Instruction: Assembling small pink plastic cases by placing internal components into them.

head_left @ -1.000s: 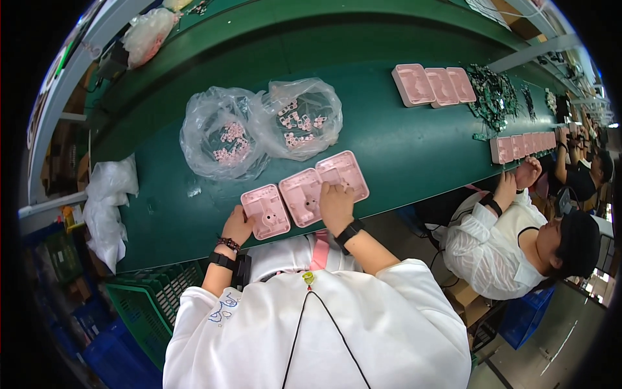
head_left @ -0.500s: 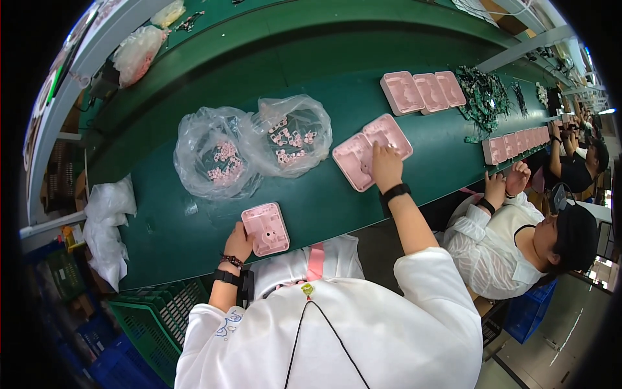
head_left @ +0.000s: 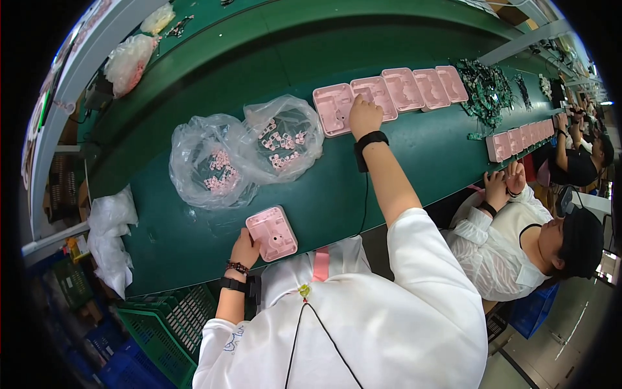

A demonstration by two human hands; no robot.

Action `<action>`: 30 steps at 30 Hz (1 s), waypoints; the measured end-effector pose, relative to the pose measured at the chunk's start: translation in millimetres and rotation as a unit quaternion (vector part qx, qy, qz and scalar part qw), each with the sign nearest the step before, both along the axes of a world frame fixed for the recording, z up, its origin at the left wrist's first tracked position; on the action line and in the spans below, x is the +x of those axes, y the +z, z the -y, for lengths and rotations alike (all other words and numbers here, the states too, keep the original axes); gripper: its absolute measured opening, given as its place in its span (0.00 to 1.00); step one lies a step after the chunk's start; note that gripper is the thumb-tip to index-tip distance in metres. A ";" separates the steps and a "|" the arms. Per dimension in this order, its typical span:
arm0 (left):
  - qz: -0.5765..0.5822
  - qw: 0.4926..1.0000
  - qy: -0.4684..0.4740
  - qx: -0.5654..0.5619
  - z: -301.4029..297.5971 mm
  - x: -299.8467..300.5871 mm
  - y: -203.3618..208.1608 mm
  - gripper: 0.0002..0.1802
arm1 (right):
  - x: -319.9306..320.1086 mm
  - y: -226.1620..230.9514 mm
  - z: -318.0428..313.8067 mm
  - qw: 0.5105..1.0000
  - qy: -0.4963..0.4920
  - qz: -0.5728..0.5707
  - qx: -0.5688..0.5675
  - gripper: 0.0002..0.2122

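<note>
My left hand (head_left: 243, 250) is closed on the left edge of a pink plastic housing (head_left: 271, 228), which lies open side up near the table's front edge. A small round dark-centred spot shows inside it. My right hand (head_left: 367, 119) reaches to the back of the table. Its fingers are closed over the adjoining walls of two more pink housings, a left one (head_left: 332, 102) and a right one (head_left: 381, 91). My fingertips are partly hidden inside the right one. Several matching housings (head_left: 414, 87) continue this row to the right.
Two clear plastic bags with small pink parts, a left one (head_left: 194, 139) and a right one (head_left: 304, 123), stand open on the green table (head_left: 194, 249). Green circuit boards with wires (head_left: 483, 91) lie at the back right. A co-worker (head_left: 512, 240) sits at my right beside another housing row (head_left: 499, 148).
My right hand has moved away from me and slightly left, carrying two housings to the left end of the back row. My left hand stays on its housing.
</note>
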State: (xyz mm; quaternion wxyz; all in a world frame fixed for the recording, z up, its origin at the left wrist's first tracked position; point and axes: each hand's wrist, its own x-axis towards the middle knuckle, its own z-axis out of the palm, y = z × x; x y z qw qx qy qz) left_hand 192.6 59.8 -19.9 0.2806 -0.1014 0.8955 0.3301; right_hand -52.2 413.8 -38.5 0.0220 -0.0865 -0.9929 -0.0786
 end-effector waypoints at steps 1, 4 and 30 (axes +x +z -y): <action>0.002 1.000 0.004 -0.003 -2.7 0.4 -2.0 0.15 | 6.7 8.0 -2.4 0.998 0.029 -0.046 -0.027 0.18; 0.036 0.998 -0.006 0.057 -16.2 -9.5 -17.8 0.15 | 44.5 28.2 -6.4 0.976 0.093 -0.164 -0.113 0.17; 0.058 0.912 -0.119 0.389 -226.8 -97.7 7.9 0.16 | 278.6 50.4 26.4 0.888 0.127 0.115 -0.426 0.06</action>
